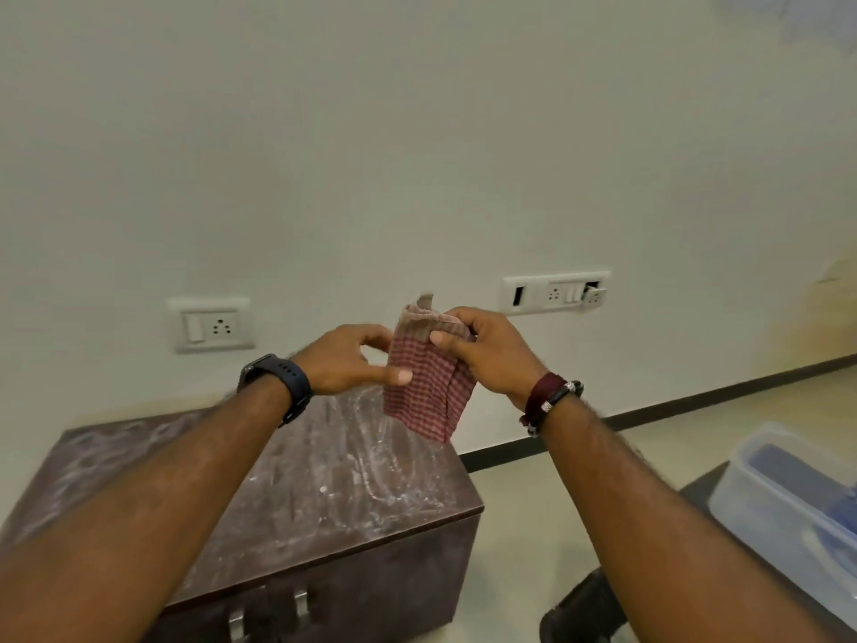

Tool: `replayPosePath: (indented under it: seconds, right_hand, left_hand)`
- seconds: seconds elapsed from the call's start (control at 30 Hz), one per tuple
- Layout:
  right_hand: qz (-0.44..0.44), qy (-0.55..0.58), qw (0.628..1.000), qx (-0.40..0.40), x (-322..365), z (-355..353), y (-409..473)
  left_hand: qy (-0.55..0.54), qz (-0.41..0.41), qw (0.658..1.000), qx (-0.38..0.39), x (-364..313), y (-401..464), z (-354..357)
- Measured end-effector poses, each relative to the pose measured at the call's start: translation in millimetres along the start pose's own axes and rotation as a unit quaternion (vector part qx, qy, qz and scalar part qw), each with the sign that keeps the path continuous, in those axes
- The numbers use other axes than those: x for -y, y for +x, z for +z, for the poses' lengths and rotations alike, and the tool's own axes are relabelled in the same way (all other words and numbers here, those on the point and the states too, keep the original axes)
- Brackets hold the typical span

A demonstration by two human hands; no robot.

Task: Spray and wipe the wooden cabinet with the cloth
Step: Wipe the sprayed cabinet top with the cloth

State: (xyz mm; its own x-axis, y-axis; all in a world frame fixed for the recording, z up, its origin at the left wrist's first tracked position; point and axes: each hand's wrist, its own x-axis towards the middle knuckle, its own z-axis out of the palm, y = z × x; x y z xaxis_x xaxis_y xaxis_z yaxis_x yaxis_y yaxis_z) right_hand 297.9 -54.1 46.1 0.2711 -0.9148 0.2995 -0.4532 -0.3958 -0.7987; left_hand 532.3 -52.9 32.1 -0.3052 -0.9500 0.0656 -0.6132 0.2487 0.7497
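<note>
A dark brown wooden cabinet (324, 517) stands low against the wall, its top streaked with whitish smears and dust. Above its far edge I hold up a folded red-and-white checked cloth (429, 387). My right hand (487, 352) grips the cloth's upper right part with thumb and curled fingers. My left hand (348, 359) pinches the cloth's left edge, thumb pressed on the front. No spray bottle is in view.
Two metal handles (269, 614) show on the cabinet's front. Wall sockets (211, 324) and a switch panel (556, 292) sit on the cream wall behind. A clear plastic box (788, 508) with blue contents rests on a dark stand at the right. Beige floor lies between.
</note>
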Motion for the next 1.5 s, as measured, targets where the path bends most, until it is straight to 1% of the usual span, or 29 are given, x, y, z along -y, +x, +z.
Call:
replayPosePath:
  seconds: [0.07, 0.1, 0.17, 0.3, 0.33, 0.4, 0.47, 0.53, 0.63, 0.7, 0.73, 0.8, 0.87, 0.9, 0.93, 0.97, 1.0, 1.07, 1.1, 1.17, 1.2, 1.27, 1.3, 1.37, 1.4, 1.43, 1.47, 1.5]
  right_hand:
    - [0.013, 0.039, 0.999, -0.002, -1.2, 5.0, 8.3]
    - [0.02, 0.063, 0.998, 0.001, -2.8, 7.9, 13.0]
    - [0.032, 0.096, 0.995, 0.013, -7.8, 16.5, 26.2]
    - [0.065, 0.087, 0.994, 0.009, -29.7, 31.7, 50.7]
    - [0.073, 0.069, 0.995, 0.003, -36.8, 33.7, 56.2]
    - [0.078, -0.019, 0.997, -0.013, -54.0, 37.6, 68.8]
    - [0.082, -0.121, 0.989, -0.023, -72.6, 43.0, 81.5]
    - [0.077, -0.182, 0.98, -0.032, -90.5, 51.8, 96.9]
    - [0.08, -0.234, 0.968, -0.034, -115.9, 69.2, 116.5]
    - [0.096, -0.241, 0.965, -0.043, -127.9, 79.3, 128.6]
    - [0.105, -0.236, 0.965, -0.043, -133.8, 83.7, 134.3]
    - [0.113, -0.215, 0.969, -0.045, -141.2, 90.2, 142.5]
    - [0.118, -0.14, 0.982, -0.053, -149.8, 95.8, 146.8]
    - [0.119, -0.11, 0.985, -0.057, -156.0, 98.0, 146.0]
    - [0.115, -0.103, 0.986, -0.058, -163.2, 99.4, 143.2]
    - [0.105, -0.121, 0.986, -0.052, -171.6, 101.4, 139.8]
    - [0.094, -0.158, 0.982, -0.031, -181.7, 103.8, 136.0]
    - [0.088, -0.224, 0.97, 0.024, -201.2, 110.3, 128.1]
    - [0.097, -0.238, 0.965, 0.042, -208.5, 112.7, 124.9]
    - [0.124, -0.237, 0.962, 0.05, -216.2, 115.1, 122.4]
    - [0.13, -0.233, 0.963, 0.048, -216.3, 115.7, 122.0]
    - [0.138, -0.236, 0.961, 0.034, -213.6, 117.6, 123.6]
    - [0.143, -0.243, 0.959, 0.013, -208.9, 118.1, 123.8]
    - [0.137, -0.267, 0.953, -0.044, -197.9, 121.4, 122.1]
    - [0.112, -0.273, 0.953, -0.066, -192.8, 126.1, 120.5]
    - [0.079, -0.271, 0.956, -0.076, -187.3, 132.9, 119.1]
    - [0.045, -0.27, 0.96, -0.063, -181.5, 140.8, 117.2]
    - [0.018, -0.275, 0.961, -0.028, -177.2, 150.6, 115.7]
  left_hand:
    - [0.062, -0.039, 0.997, 0.029, 23.5, -0.8, -0.4]
    - [0.075, -0.053, 0.995, 0.033, 35.9, -0.6, 0.3]
    - [0.057, -0.076, 0.995, 0.022, 59.8, 2.7, 0.9]
    - [-0.004, -0.092, 0.996, -0.013, 96.4, 11.5, 5.4]
    - [-0.019, -0.098, 0.995, -0.027, 104.6, 14.8, 5.3]
    - [-0.046, -0.107, 0.991, -0.062, 120.0, 22.1, 3.5]
    - [-0.069, -0.118, 0.986, -0.097, 132.7, 28.9, 2.0]
    - [-0.125, -0.135, 0.975, -0.127, 142.5, 38.4, 3.1]
    - [-0.204, -0.16, 0.954, -0.152, 154.3, 56.5, 7.2]
    - [-0.231, -0.175, 0.943, -0.161, 165.1, 70.2, 9.3]
    - [-0.228, -0.174, 0.943, -0.171, 171.3, 77.0, 10.2]
    - [-0.17, -0.145, 0.953, -0.204, 178.6, 86.3, 12.4]
    - [-0.094, -0.086, 0.966, -0.224, 181.6, 90.3, 14.7]
    - [-0.061, -0.055, 0.972, -0.219, 183.9, 91.6, 16.6]
    - [-0.026, -0.031, 0.978, -0.205, 186.6, 91.9, 19.6]
    - [0.011, -0.018, 0.983, -0.181, 191.2, 92.1, 24.6]
    - [0.051, -0.018, 0.987, -0.151, 196.1, 91.7, 30.3]
    - [0.123, -0.047, 0.987, -0.093, 203.2, 89.4, 40.5]
    - [0.149, -0.062, 0.984, -0.069, 204.0, 87.8, 44.0]
    - [0.198, -0.075, 0.976, -0.041, 203.0, 87.2, 47.9]
    - [0.205, -0.075, 0.975, -0.045, 200.8, 88.3, 47.9]
    - [0.172, -0.087, 0.978, -0.086, 196.3, 91.1, 44.7]
    - [0.165, -0.095, 0.975, -0.111, 195.9, 94.3, 43.3]
    - [0.198, -0.087, 0.966, -0.143, 195.0, 101.0, 41.2]
    - [0.221, -0.074, 0.963, -0.136, 194.7, 104.2, 41.8]
    - [0.241, -0.056, 0.962, -0.114, 194.5, 107.2, 43.6]
    - [0.259, -0.039, 0.961, -0.087, 194.2, 109.8, 46.9]
    - [0.277, -0.028, 0.958, -0.063, 195.5, 112.9, 51.3]
